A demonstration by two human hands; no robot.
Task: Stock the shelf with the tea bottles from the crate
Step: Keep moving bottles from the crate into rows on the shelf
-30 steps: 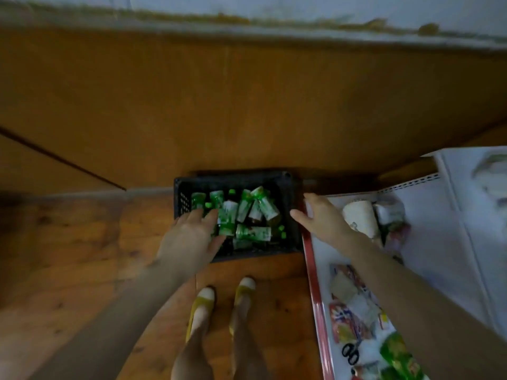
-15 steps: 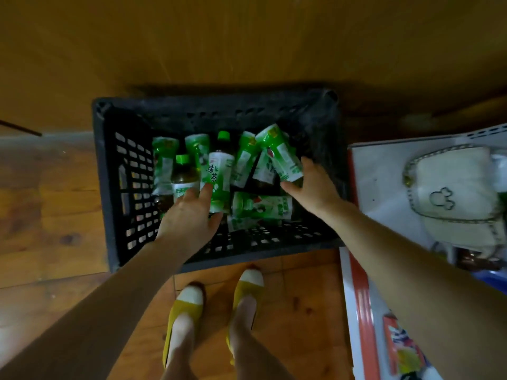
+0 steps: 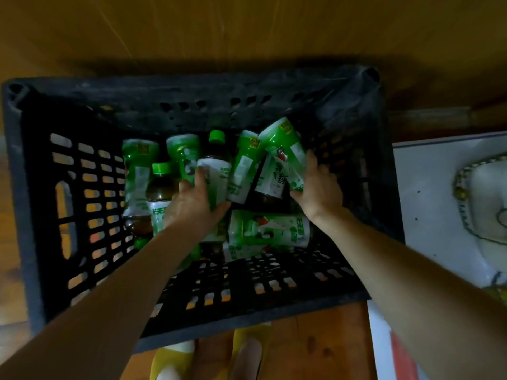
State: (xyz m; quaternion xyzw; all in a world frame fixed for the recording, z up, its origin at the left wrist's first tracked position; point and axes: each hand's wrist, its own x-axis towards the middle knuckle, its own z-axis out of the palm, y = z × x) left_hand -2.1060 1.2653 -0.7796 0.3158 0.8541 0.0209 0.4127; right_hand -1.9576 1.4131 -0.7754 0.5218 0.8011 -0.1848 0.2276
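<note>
A worn wooden floor (image 3: 315, 349) runs up to a brown wooden panel (image 3: 247, 28), and on it sits the black latticed crate (image 3: 192, 89), with the tea bottles (image 3: 140, 171) heaped in its far half, some standing, some lying across each other. The left hand (image 3: 196, 207) has its fingers curled round the white label of the middle bottle (image 3: 216, 171), which stands nearly upright with its green cap showing. The right hand (image 3: 319, 187) wraps the body of the tilted bottle (image 3: 279, 149), which leans toward the crate's right wall. The bottles look full of dark tea, so each is probably weighty for its size, with a stiff body and a glossy sleeve that may slip. A full grasp round the label, below the shoulder, seems safer than pulling by the cap. Neighbours lean against both held bottles and could topple when these lift, and a lying bottle (image 3: 270, 229) sits just below the hands. The crate's tall walls must be cleared on the way out. The white shelf (image 3: 428, 204) stands just beside the crate on the right, where a white pouch (image 3: 488, 193) already takes up room, and yellow slippers (image 3: 170, 363) show at the near edge
</note>
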